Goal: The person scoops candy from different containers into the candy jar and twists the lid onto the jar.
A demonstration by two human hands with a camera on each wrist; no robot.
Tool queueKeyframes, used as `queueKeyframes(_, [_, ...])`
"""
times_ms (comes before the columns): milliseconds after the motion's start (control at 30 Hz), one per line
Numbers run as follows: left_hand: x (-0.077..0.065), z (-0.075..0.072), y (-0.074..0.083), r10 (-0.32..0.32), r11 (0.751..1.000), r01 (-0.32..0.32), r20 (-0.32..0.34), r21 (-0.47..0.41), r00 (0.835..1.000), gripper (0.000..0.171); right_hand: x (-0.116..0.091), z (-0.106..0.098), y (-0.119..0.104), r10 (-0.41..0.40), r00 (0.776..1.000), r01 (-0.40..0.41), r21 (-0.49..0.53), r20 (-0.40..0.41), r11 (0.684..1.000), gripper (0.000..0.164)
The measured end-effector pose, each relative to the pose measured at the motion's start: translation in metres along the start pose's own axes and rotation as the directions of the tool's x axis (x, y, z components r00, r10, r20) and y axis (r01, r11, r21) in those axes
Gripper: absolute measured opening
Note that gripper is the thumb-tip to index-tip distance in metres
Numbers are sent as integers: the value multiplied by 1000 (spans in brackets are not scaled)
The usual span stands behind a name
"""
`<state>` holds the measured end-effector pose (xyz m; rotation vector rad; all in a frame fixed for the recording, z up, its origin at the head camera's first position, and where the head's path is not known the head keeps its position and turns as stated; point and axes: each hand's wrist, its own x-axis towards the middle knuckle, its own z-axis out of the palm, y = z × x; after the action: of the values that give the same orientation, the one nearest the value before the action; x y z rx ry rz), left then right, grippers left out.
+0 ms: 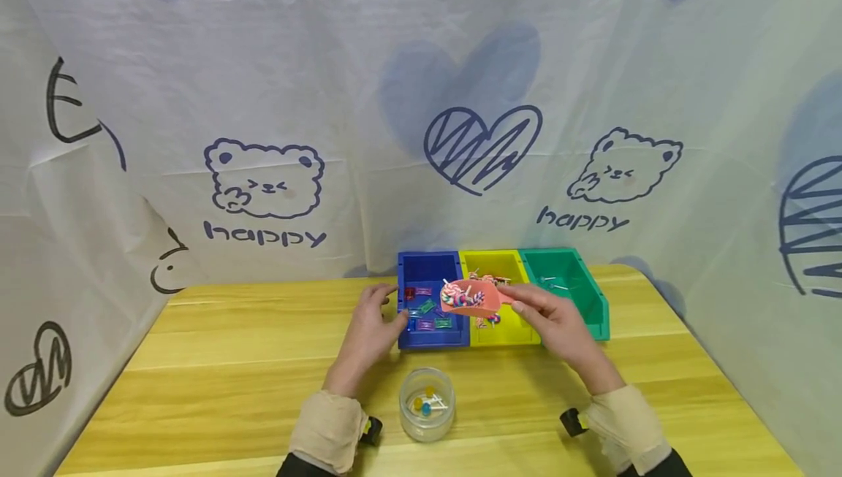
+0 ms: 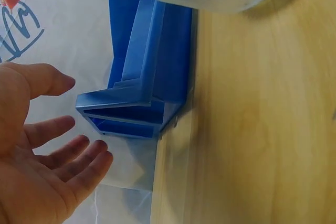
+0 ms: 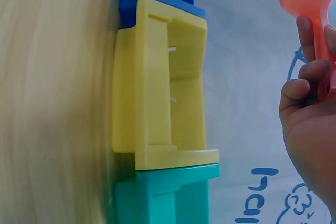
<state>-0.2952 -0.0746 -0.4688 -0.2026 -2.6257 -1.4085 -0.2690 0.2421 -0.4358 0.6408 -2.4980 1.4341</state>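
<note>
A coral-pink scoop (image 1: 490, 299), heaped with small swirled lollipops (image 1: 455, 294), is held by its handle in my right hand (image 1: 559, 322). It hovers above the border between the blue bin (image 1: 430, 266) and the yellow bin (image 1: 516, 332). Fingers curl round the handle in the right wrist view. My left hand (image 1: 370, 329) is beside the blue bin's left wall, fingers loosely bent and apart, holding nothing. Wrapped candies (image 1: 426, 307) lie in the blue bin; more swirled lollipops (image 1: 490, 320) lie in the yellow one, partly hidden by the scoop.
Nearer me on the wooden table (image 1: 250, 360) stands a clear jar (image 1: 427, 432) with a few yellow and blue lollipops (image 1: 426, 409). A green bin (image 1: 588, 309) with small lollipops (image 1: 552, 283) adjoins the yellow bin. A printed white cloth (image 1: 368, 170) hangs behind.
</note>
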Motion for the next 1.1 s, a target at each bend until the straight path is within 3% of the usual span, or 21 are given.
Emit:
queueKeyframes(167, [0, -5, 0, 35, 999, -36, -26, 0, 999, 56, -3, 3, -5, -15, 1000, 15, -6, -3, 1000, 33])
queueKeyframes(367, [0, -18, 1, 140, 989, -142, -32, -38, 990, 59, -4, 5, -13, -19, 999, 20, -18, 45, 1000, 31])
queueKeyframes(700, [-7, -42, 12, 225, 967, -219, 35, -128, 974, 60, -10, -3, -19, -33, 991, 32, 12, 128, 999, 27])
queueKeyframes(800, [-13, -49, 18, 286, 945, -277, 32, -173, 958, 57, -11, -5, -21, -27, 986, 20, 45, 162, 999, 26])
queueKeyframes(933, [-18, -57, 23, 384, 905, -369, 32, -214, 923, 57, -11, -5, -23, -2, 981, -9, 59, 195, 998, 26])
queueKeyframes(1100, [-26, -61, 24, 481, 868, -462, 81, -183, 873, 59, -11, -8, -25, 7, 977, -20, 61, 212, 998, 26])
